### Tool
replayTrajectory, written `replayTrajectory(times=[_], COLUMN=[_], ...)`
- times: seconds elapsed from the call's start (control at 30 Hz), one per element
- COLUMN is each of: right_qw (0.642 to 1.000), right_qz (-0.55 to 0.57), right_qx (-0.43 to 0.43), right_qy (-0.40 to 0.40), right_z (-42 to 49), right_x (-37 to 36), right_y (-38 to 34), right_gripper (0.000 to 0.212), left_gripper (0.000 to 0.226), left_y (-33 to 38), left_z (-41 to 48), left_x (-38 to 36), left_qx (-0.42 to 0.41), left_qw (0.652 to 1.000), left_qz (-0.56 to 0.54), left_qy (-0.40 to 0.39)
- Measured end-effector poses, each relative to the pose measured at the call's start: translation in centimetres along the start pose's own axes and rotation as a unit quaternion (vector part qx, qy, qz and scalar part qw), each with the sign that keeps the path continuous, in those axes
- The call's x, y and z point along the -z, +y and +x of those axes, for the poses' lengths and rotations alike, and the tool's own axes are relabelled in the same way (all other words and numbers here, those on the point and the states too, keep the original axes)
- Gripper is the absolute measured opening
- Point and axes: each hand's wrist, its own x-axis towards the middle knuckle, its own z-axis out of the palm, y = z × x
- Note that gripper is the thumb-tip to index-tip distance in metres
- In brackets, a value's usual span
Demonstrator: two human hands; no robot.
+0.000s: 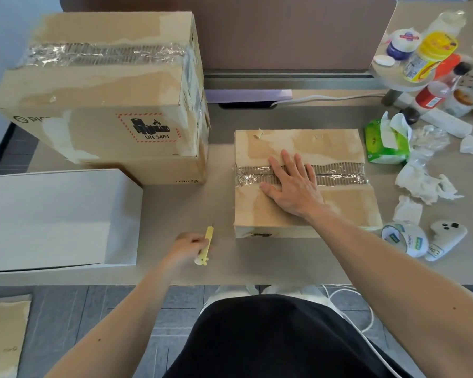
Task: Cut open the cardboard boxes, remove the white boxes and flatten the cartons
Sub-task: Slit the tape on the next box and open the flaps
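In the head view, the small carton (257, 211) sits on the table (221, 257), right of centre and near the person. Its taped seam (246, 177) runs left to right across the top, with the paper skin torn back to bare corrugation along it. The right hand (292, 184) lies flat over that seam, fingers straight and spread, pressing down with nothing held in its grip. The left hand (187, 248) is near the table's front edge, left of the carton and clear of it. Its grip is curled round a yellow knife (206, 246) whose tip points away from the person.

A large carton (101, 85) stands at the far left, taped shut, apparently on top of another. A white box (58, 216) rests near left, already out. Flattened cardboard (3, 331) lies on the floor below.

The small carton looks light and fairly stiff, though its top flaps probably sag at the seam under pressure. The glossy tape is likely slick and tough, so the blade may skid. The corrugated board beside it would cut easily, which calls for a shallow cut to spare the smooth white box presumably inside. The safer place to steady it seems to be a flap's outer part or a side wall, not across the cutting line where the palm now lies.
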Motion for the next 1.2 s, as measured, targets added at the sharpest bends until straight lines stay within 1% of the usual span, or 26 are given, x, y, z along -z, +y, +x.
replayTrajectory(times=[0.07, 0.13, 0.17, 0.23, 0.3, 0.4, 0.5, 0.6, 0.7, 0.77, 0.83, 0.87, 0.93, 0.97, 1.0, 1.07, 1.13, 1.17, 1.2], right_qw=[1.0, 1.0, 1.0, 0.999, 0.999, 0.999, 0.999, 0.998, 0.997, 0.996, 0.996, 0.996, 0.995, 0.994, 0.994, 0.994, 0.994, 0.994, 0.994], right_qz=[0.005, 0.013, 0.017, 0.022, 0.026, 0.031, 0.04, 0.055, 0.068, 0.075, 0.075, 0.077, 0.084, 0.087, 0.09, 0.087, 0.088, 0.09, 0.088], right_qx=[0.009, 0.014, 0.017, 0.022, 0.026, 0.027, 0.034, 0.04, 0.039, 0.036, 0.032, 0.026, 0.008, -0.004, -0.015, -0.027, -0.033, -0.036, -0.039], right_qy=[-0.001, -0.004, -0.005, -0.005, -0.003, -0.001, 0.002, -0.002, 0.002, 0.013, 0.026, 0.037, 0.056, 0.06, 0.059, 0.054, 0.055, 0.054, 0.053], right_z=[0.0, -0.1, -0.2, -0.4, -0.6, -0.7, -0.7, -0.8, -1.2, -1.6, -1.9, -2.0, -2.1, -2.1, -2.2, -2.2, -2.1, -2.0, -1.9], right_x=[0.1, 0.2, 0.3, 0.3, 0.3, 0.4, 0.5, 0.7, 0.7, 0.7, 0.7, 0.8, 1.0, 1.2, 1.3, 1.6, 1.8, 1.8, 1.9], right_y=[0.2, 0.5, 0.6, 0.7, 0.8, 0.9, 1.0, 1.4, 1.7, 2.0, 2.2, 2.4, 2.8, 3.0, 3.1, 3.2, 3.2, 3.2, 3.2], right_gripper=[0.073, 0.073, 0.073, 0.072, 0.072, 0.071, 0.071, 0.073, 0.073, 0.071, 0.069, 0.067, 0.063, 0.062, 0.06, 0.06, 0.06, 0.06, 0.061], left_gripper=[0.014, 0.009, 0.006, 0.008, 0.012, 0.014, 0.024, 0.031, 0.036, 0.046, 0.053, 0.055, 0.06, 0.061, 0.061, 0.059, 0.052, 0.05, 0.054], left_y=[-0.9, -1.5, -1.8, -2.3, -2.6, -2.4, -2.6, -2.5, -1.9, -0.9, 1.1, 2.5, 6.3, 8.4, 10.6, 14.9, 18.7, 20.4, 21.9], left_z=[0.5, 0.7, 0.7, 0.8, 0.9, 0.6, 0.5, 0.7, 0.7, 0.4, 0.1, -0.1, -0.2, -0.2, -0.1, 0.2, 0.8, 1.2, 1.5], left_x=[0.1, -0.1, -0.2, -0.4, -0.7, -0.8, -0.7, -0.5, -0.3, -0.2, -0.1, 0.0, 0.0, 0.0, -0.1, -0.6, -1.6, -2.2, -2.8], left_qx=[0.018, 0.041, 0.05, 0.066, 0.07, 0.059, 0.04, 0.039, 0.054, 0.044, -0.005, -0.041, -0.129, -0.179, -0.233, -0.335, -0.413, -0.433, -0.433], left_qw=[1.0, 0.999, 0.999, 0.997, 0.997, 0.995, 0.991, 0.983, 0.981, 0.975, 0.966, 0.966, 0.964, 0.956, 0.943, 0.908, 0.868, 0.851, 0.836], left_qz=[0.012, 0.002, 0.009, 0.029, 0.037, 0.077, 0.125, 0.177, 0.183, 0.215, 0.241, 0.23, 0.172, 0.147, 0.131, 0.135, 0.193, 0.239, 0.298], left_qy=[-0.009, -0.015, -0.012, 0.002, 0.014, 0.025, 0.035, 0.028, 0.024, 0.039, 0.09, 0.114, 0.156, 0.179, 0.2, 0.212, 0.196, 0.179, 0.156])
